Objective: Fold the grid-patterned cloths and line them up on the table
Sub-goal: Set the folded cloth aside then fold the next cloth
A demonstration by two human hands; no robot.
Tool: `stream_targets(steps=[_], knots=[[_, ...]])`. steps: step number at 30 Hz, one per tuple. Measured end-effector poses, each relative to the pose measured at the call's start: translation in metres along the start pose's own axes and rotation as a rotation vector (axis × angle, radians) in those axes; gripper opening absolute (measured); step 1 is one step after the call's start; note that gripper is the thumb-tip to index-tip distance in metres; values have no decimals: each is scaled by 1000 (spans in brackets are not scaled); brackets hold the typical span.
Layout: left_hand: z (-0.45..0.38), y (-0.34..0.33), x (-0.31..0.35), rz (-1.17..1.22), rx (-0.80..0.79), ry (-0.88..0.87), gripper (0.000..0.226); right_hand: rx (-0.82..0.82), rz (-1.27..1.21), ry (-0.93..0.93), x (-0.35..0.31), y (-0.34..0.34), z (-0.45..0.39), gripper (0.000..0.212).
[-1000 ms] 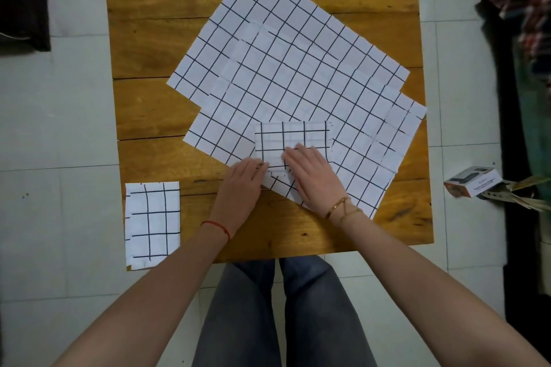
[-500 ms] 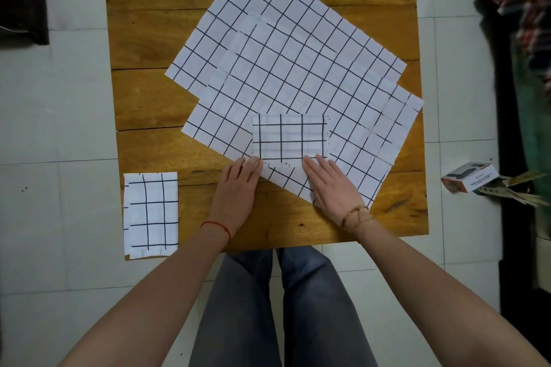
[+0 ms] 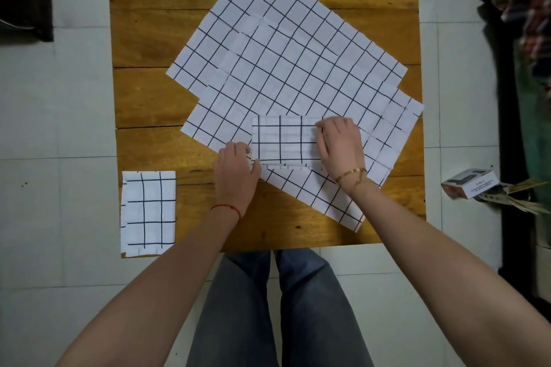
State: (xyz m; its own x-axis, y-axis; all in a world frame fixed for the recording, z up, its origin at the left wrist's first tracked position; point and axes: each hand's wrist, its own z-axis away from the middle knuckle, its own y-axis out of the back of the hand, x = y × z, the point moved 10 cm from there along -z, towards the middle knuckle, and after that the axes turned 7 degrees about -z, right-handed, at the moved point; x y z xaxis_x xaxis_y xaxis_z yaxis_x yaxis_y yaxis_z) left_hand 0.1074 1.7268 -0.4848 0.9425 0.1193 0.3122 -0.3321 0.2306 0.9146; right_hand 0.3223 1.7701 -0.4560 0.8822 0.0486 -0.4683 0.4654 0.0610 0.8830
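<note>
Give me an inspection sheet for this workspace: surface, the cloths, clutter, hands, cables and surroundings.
Surface: wooden table, planks bare at left and near edge.
Job's things: folded cloth at near left corner; small fold atop overlapping flat cloths.
Clutter: nothing seen on the table.
Hands: left hand at the small fold's left corner; right hand on its right end.
Cables: nothing seen.
Surroundings: tiled floor; box at right.

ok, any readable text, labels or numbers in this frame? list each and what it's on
Small box on the floor right of the table: print on its white side, too small and blurred to read.
Grid-patterned cloths: lines only, no text.
Nothing else bears legible writing.
</note>
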Motion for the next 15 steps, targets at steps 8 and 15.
stream_targets(steps=[8,15], knots=[[-10,-18,-12,15,-86,314,30,-248,-1,-58,3,-36,-63,17],[-6,-24,-12,101,-101,418,20,-336,-8,-58,5,-54,-65,13]])
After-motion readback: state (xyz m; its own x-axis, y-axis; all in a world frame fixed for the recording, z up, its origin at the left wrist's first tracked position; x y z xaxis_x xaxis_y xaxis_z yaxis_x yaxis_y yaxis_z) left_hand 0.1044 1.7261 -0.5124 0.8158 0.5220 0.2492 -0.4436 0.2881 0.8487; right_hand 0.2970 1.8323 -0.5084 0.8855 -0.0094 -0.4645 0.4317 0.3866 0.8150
